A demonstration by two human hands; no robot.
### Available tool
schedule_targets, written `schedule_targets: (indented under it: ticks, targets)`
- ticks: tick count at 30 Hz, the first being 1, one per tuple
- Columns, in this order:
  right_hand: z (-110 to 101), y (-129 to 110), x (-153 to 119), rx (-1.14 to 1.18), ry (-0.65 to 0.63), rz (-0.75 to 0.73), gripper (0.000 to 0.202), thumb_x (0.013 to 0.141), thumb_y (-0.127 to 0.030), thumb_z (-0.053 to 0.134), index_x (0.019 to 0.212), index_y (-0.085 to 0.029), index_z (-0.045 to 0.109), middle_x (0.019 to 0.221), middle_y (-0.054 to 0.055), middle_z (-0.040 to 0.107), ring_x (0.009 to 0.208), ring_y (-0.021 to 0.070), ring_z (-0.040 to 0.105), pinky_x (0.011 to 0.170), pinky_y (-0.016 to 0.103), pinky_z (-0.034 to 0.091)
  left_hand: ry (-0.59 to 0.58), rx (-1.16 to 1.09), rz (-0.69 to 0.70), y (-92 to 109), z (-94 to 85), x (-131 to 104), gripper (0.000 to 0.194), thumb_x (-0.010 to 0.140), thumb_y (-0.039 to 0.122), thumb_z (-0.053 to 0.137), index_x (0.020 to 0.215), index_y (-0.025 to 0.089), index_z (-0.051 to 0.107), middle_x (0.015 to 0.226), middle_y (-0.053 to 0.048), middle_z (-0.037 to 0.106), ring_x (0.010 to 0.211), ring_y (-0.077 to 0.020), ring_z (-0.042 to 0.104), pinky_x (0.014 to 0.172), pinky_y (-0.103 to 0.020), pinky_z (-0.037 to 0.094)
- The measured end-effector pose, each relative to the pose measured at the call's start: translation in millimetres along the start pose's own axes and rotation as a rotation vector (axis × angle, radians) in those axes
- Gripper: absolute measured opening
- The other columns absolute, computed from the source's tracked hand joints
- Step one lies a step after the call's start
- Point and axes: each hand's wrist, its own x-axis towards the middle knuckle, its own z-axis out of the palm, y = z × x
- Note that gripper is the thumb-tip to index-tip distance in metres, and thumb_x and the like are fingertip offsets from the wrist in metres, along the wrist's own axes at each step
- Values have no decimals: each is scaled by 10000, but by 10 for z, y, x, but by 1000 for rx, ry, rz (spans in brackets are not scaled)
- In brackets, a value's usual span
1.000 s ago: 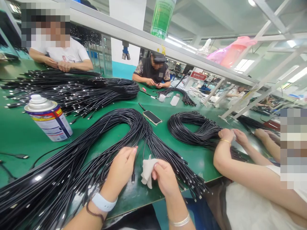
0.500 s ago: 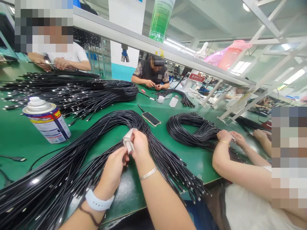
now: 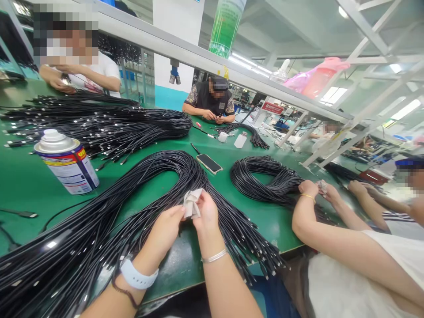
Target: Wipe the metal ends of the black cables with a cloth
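A big looped bundle of black cables (image 3: 132, 190) lies across the green table (image 3: 23, 185) in front of me. My right hand (image 3: 207, 216) grips a small white cloth (image 3: 192, 204) above the bundle. Just left of the cloth, my left hand (image 3: 167, 229) has its fingers pinched together, apparently on one thin black cable; the cable itself is hidden between the two hands. Both hands almost touch. A pale watch sits on my left wrist and a silver bangle on my right.
A spray can (image 3: 68, 163) stands at the left. A phone (image 3: 210, 163) lies past the bundle. A second cable coil (image 3: 265, 179) lies to the right, beside a co-worker's arms (image 3: 318, 225). More cables (image 3: 99, 123) and other seated people fill the far side.
My right hand with the cloth moved from the table's near edge up over the bundle, then drew slightly back toward me. My left hand stayed close beside it.
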Motion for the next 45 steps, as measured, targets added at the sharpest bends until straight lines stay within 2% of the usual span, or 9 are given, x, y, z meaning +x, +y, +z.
schedule_targets:
  ticks: [7, 11, 15, 22, 25, 30, 34, 38, 45]
  targets:
    - [-335, -139, -240, 124, 77, 57, 168, 698, -315, 600, 624, -177, 540, 535, -9, 520, 483, 134, 493, 492, 260, 424, -99, 84, -47, -21, 54, -28, 268, 762, 425, 576, 741, 201, 722, 676, -48, 674, 658, -234, 582, 615, -290, 413]
    - [-463, -208, -326, 122, 104, -45, 182, 706, -263, 629, 577, -172, 539, 510, -26, 503, 473, 106, 458, 467, 218, 384, -55, 175, -58, -2, 14, -20, 321, 813, 427, 525, 937, 218, 735, 947, -68, 716, 861, -264, 633, 763, -329, 450]
    - [-592, -369, -245, 116, 128, -103, 152, 717, -223, 619, 592, -164, 557, 495, -35, 502, 461, 97, 434, 458, 212, 383, 3, 218, -3, 50, -50, -24, 301, 831, 394, 522, 959, 229, 738, 1104, -60, 690, 1109, -279, 559, 994, -370, 353]
    - [-703, -507, -114, 83, 133, -51, 138, 735, -275, 596, 647, -181, 546, 457, -51, 467, 466, 137, 470, 515, 305, 461, -22, 217, -17, 25, -31, -23, 326, 854, 396, 495, 1006, 226, 727, 1210, -61, 641, 1217, -266, 479, 1076, -387, 259]
    - [-688, -377, -207, 51, 117, -68, 158, 720, -288, 612, 632, -183, 534, 470, -54, 468, 453, 114, 434, 493, 256, 414, -57, 193, -66, 58, -9, -44, 342, 857, 406, 487, 1030, 221, 716, 1240, -58, 616, 1197, -269, 484, 999, -380, 336]
    - [-697, -265, -499, -61, -60, -68, 172, 759, -291, 619, 639, -175, 576, 525, -32, 516, 507, 112, 452, 527, 237, 385, -173, 55, -191, 125, 15, -77, 388, 833, 439, 517, 1078, 195, 694, 1165, -76, 643, 979, -258, 572, 666, -305, 423]
    - [-691, -316, -762, -269, -324, 23, 195, 798, -250, 609, 645, -135, 643, 513, 14, 573, 502, 139, 489, 548, 264, 379, -216, -80, -210, 99, 15, -59, 378, 798, 388, 593, 1080, 157, 695, 991, -80, 705, 846, -210, 584, 695, -296, 419]
    - [-640, -338, -949, -686, -585, 99, 266, 874, -218, 505, 628, -161, 590, 594, 8, 592, 580, 147, 524, 609, 262, 396, -147, -100, -180, 64, 7, -32, 297, 750, 317, 675, 996, 158, 728, 945, -63, 706, 861, -176, 573, 769, -263, 411]
    - [-543, -195, -1023, -904, -477, -77, 282, 943, -242, 396, 703, -194, 536, 710, -8, 598, 672, 144, 540, 641, 241, 392, -133, -195, -225, 63, 43, -59, 275, 723, 354, 713, 882, 129, 710, 569, 24, 543, 491, -88, 468, 449, -192, 348]
